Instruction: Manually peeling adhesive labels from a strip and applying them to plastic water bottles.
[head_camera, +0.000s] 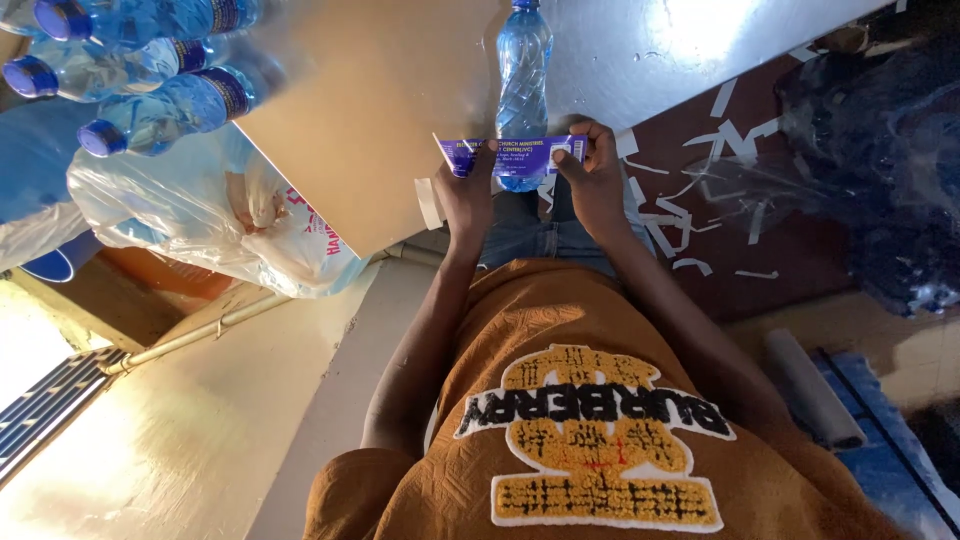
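Upper centre: my left hand (466, 195) and right hand (597, 180) pinch ends of purple label (512, 155) against water bottle (523, 90) on table (380, 110); wrapping unfinished; several bottles (150, 70) wait upper left

Purple label (512, 155), clear blue bottle (524, 60), brown shirt (560, 330).

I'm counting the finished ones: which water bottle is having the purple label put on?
The lone water bottle at top centre, between both hands; the other bottles lie clustered at top left, untouched.
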